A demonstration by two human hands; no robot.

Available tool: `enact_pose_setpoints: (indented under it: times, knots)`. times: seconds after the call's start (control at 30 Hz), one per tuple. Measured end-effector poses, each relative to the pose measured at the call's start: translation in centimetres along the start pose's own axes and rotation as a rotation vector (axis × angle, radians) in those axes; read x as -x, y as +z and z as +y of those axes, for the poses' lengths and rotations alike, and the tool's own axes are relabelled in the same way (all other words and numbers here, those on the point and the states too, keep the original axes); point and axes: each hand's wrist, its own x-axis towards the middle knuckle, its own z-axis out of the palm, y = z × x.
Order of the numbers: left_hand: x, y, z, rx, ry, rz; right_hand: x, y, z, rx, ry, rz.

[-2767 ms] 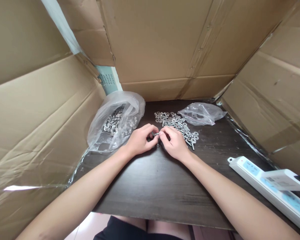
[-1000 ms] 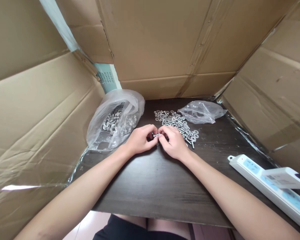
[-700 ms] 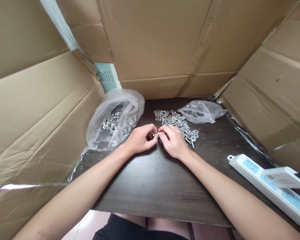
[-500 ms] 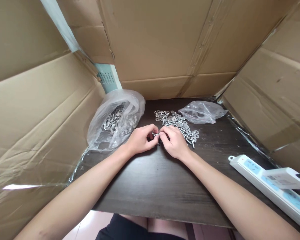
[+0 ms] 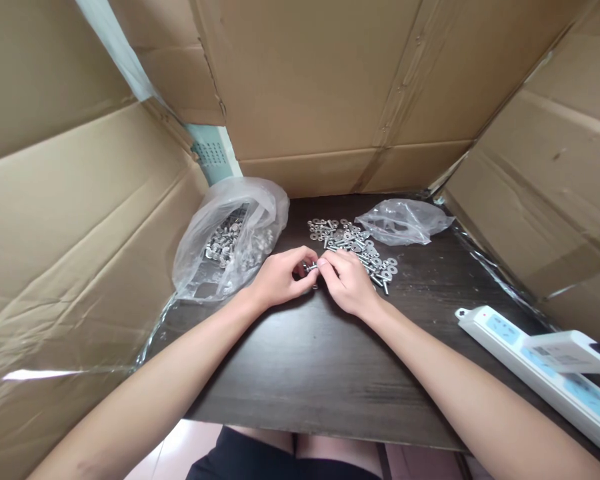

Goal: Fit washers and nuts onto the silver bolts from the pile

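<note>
My left hand (image 5: 289,277) is closed, its thumb and fingers round a small metal bolt (image 5: 311,267). From the right, my right hand (image 5: 347,280) pinches the end of the same bolt, and the fingertips of both hands nearly meet. Fingers cover most of the bolt, so any nut or washer on it is too small to make out. Just beyond my right hand lies a loose pile of silver bolts, nuts and flat washers (image 5: 363,250). To the left of my left hand, a clear plastic bag (image 5: 190,257) stands open with many metal pieces (image 5: 225,243) inside.
A second, flattened plastic bag (image 5: 407,223) lies behind the pile. On the right is a white power strip (image 5: 530,363) with a plugged-in adapter (image 5: 570,350). Cardboard walls (image 5: 320,80) enclose the dark wooden table (image 5: 310,373) at the back and both sides.
Both hands stay together in nearly the same place. The right fingertips have shifted slightly on the bolt, and more of it shows between the hands. The camera view has moved a little.
</note>
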Motion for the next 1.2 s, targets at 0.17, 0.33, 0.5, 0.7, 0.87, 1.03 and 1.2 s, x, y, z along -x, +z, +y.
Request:
enact_pose_setpoints:
  times: [0.17, 0.33, 0.5, 0.7, 0.87, 1.03, 1.2]
  knots:
    - [-0.03, -0.01, 0.03, 0.002, -0.001, 0.000, 0.03, -0.19, -0.08, -0.027, 0.012, -0.011]
    - [0.00, -0.07, 0.02, 0.000, -0.001, -0.007, 0.08, -0.03, 0.00, -0.020, 0.002, -0.008]
    - [-0.02, -0.06, -0.05, 0.003, -0.014, -0.021, 0.09, 0.11, 0.09, 0.009, -0.005, 0.007]
    - [-0.01, -0.01, 0.00, -0.014, 0.002, -0.007, 0.06, 0.05, 0.01, 0.005, 0.010, 0.049]
    - [-0.05, 0.03, -0.04, -0.032, -0.010, 0.002, 0.07, 0.15, 0.06, -0.036, 0.008, 0.072]
    - [-0.06, -0.02, -0.12, -0.038, -0.011, 0.015, 0.09, -0.04, -0.23, -0.097, -0.017, 0.055]
    - [-0.05, 0.04, -0.24, -0.058, -0.012, 0.014, 0.05, -0.39, -0.53, -0.124, -0.123, 0.138]
